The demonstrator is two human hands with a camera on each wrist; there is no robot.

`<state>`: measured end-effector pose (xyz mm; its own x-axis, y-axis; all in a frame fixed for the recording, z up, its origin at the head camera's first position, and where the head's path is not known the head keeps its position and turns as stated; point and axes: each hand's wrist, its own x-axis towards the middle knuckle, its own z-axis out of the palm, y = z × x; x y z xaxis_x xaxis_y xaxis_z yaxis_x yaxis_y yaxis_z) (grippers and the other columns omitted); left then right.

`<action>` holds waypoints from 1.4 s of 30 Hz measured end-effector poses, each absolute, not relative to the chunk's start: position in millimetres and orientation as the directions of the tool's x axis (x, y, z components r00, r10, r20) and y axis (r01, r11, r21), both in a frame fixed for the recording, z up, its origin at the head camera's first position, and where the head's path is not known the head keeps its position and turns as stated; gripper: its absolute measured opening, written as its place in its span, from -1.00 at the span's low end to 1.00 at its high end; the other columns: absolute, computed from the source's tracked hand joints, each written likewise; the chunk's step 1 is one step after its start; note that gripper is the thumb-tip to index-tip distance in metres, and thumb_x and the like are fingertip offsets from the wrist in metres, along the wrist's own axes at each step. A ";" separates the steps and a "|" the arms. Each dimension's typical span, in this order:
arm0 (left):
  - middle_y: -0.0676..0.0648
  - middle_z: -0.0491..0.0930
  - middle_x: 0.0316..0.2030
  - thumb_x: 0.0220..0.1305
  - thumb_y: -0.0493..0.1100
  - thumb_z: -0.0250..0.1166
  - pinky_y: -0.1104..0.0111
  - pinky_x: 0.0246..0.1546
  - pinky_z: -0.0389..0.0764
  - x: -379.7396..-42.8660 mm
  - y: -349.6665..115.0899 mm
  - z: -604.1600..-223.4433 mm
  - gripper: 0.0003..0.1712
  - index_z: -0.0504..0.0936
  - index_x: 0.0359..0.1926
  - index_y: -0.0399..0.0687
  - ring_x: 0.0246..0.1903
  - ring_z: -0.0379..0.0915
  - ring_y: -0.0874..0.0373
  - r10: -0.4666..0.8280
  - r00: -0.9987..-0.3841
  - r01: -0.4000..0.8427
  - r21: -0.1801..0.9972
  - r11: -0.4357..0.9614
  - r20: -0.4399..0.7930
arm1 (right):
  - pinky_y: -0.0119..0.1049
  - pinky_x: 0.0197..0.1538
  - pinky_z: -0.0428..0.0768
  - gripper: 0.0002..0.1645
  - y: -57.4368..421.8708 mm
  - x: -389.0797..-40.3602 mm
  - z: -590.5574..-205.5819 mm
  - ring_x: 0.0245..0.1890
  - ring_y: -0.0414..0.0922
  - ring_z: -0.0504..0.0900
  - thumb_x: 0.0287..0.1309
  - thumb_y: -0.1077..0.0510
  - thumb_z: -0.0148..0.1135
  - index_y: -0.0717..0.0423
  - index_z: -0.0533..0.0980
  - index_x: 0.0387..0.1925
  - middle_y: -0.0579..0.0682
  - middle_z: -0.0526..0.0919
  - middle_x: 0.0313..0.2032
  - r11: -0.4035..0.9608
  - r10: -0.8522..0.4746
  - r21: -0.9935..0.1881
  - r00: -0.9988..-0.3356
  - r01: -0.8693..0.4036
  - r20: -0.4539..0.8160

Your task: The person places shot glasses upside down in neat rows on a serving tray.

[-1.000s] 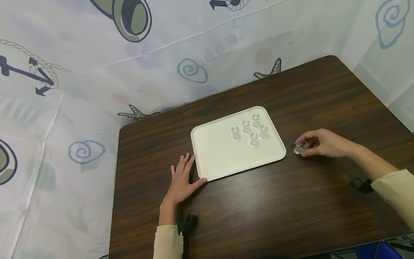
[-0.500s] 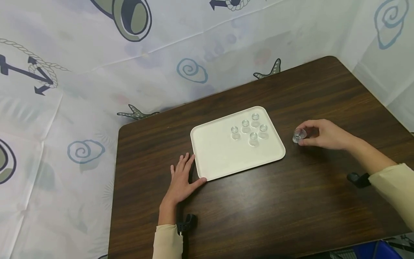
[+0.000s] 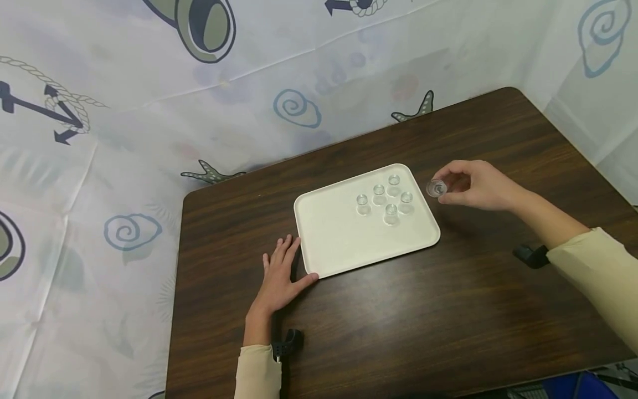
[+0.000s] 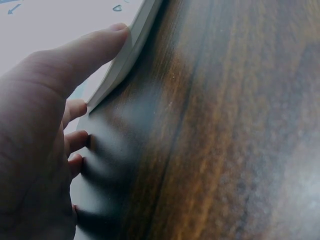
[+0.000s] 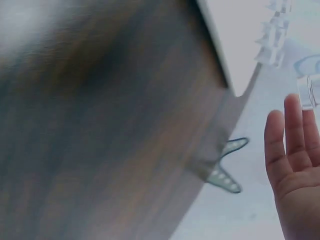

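A small clear glass cup (image 3: 436,188) is pinched between the thumb and fingers of my right hand (image 3: 480,184), tilted and held by the right edge of a cream tray (image 3: 339,238). The right wrist view catches part of the same glass cup (image 5: 311,92) at the fingertips. My left hand (image 3: 280,280) lies spread at the tray's near left corner, fingertips along its side. In the left wrist view, the thumb (image 4: 100,45) rests on the tray's rim. Several matching glass cups (image 3: 391,210) stand on the tray's right half.
The dark wooden table (image 3: 399,327) reaches back to a fabric backdrop (image 3: 239,111) printed with shells, anchors and starfish. A blue object (image 3: 578,386) shows below the table's front right edge.
My right hand has lifted the glass cup off the table and carried it away from me and leftward to the tray's edge. The left hand has stayed where it was.
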<state>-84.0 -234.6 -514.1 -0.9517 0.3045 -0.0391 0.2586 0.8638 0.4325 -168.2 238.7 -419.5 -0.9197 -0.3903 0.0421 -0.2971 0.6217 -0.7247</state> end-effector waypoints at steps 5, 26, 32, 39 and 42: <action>-0.09 -0.10 0.49 0.08 0.44 0.23 -0.29 0.29 -0.34 -84.0 -234.5 -515.2 0.10 -0.06 0.51 0.22 0.48 -0.33 -0.10 0.310 -0.950 0.265 0.434 0.861 -0.035 | -0.36 -0.30 0.54 -0.65 222.8 -172.4 -404.2 -0.36 -0.18 0.56 0.00 0.15 0.44 -0.14 0.61 -0.12 -0.22 0.62 -0.23 0.623 -0.441 -0.691 -0.894 -0.367 0.077; -0.09 -0.10 0.49 0.09 0.41 0.25 -0.30 0.29 -0.32 -83.6 -234.3 -514.2 0.08 -0.05 0.51 0.24 0.48 -0.33 -0.10 0.303 -0.952 0.255 0.445 0.858 -0.038 | -0.22 -0.21 0.57 -0.71 138.0 -172.2 -404.3 -0.19 -0.11 0.53 0.02 0.20 0.32 0.04 0.65 -0.14 -0.04 0.55 -0.15 0.600 -0.765 -0.220 -0.632 -0.769 0.125; -0.08 -0.10 0.49 0.10 0.40 0.24 -0.30 0.28 -0.32 -83.3 -233.6 -515.1 0.07 -0.05 0.51 0.25 0.48 -0.33 -0.10 0.303 -0.952 0.250 0.454 0.856 -0.046 | -0.28 -0.35 0.45 -0.75 122.0 -172.1 -418.6 -0.34 -0.07 0.42 -0.03 0.38 0.19 0.08 0.64 -0.31 -0.03 0.48 -0.32 0.540 -0.824 -0.077 -0.545 -0.838 0.156; -0.07 -0.09 0.49 0.09 0.42 0.24 -0.29 0.29 -0.34 -84.8 -234.2 -514.6 0.08 -0.04 0.51 0.24 0.48 -0.32 -0.08 0.298 -0.954 0.251 0.452 0.856 -0.036 | -0.27 -0.35 0.36 -0.84 108.6 -171.5 -432.3 -0.39 -0.03 0.32 -0.02 0.41 0.23 0.09 0.56 -0.48 -0.01 0.42 -0.33 0.523 -0.852 0.078 -0.518 -0.849 0.077; -0.07 -0.09 0.49 0.09 0.41 0.24 -0.30 0.28 -0.33 -85.4 -234.0 -515.9 0.08 -0.05 0.51 0.26 0.48 -0.32 -0.09 0.298 -0.954 0.249 0.455 0.855 -0.038 | -0.19 -0.23 0.44 -0.87 105.3 -170.5 -437.0 -0.33 -0.01 0.36 -0.06 0.37 0.32 0.11 0.57 -0.48 0.02 0.43 -0.28 0.517 -0.855 0.124 -0.516 -0.847 0.045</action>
